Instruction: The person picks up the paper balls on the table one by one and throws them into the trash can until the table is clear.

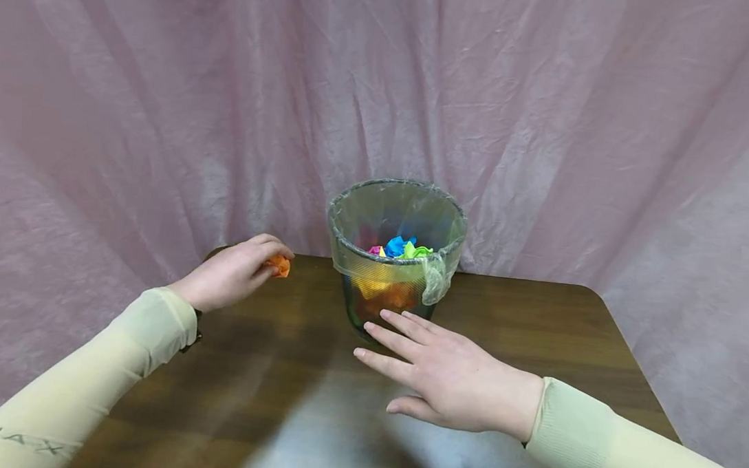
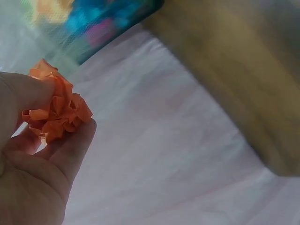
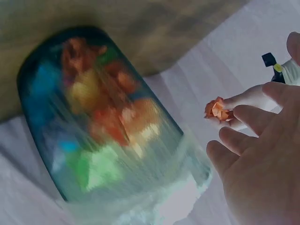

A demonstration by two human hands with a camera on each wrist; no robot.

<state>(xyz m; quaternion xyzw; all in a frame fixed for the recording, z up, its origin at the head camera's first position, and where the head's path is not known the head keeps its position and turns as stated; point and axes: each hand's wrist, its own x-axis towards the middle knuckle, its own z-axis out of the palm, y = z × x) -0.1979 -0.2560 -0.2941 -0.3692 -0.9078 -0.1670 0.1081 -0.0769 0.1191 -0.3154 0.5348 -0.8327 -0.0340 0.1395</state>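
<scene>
A crumpled ball of orange paper (image 2: 58, 105) is pinched between the thumb and fingers of my left hand (image 1: 240, 267), to the left of a mesh waste bin (image 1: 350, 302). My right hand (image 1: 453, 374) is spread palm down in front of the bin, its fingers straight and holding nothing. The bin stands upright, lined with a clear plastic bag (image 1: 436, 281) folded over its rim and bunched at the front right. Inside lie crumpled papers, among them a blue ball (image 1: 399, 246), a green ball (image 1: 418, 251) and, seen through the mesh in the right wrist view, orange ones (image 3: 108, 125).
The bin stands near the back of a brown wooden table (image 1: 520, 322) with rounded corners. A pink curtain (image 1: 280, 107) hangs close behind the table and around both sides. Light reflects off the tabletop at the front.
</scene>
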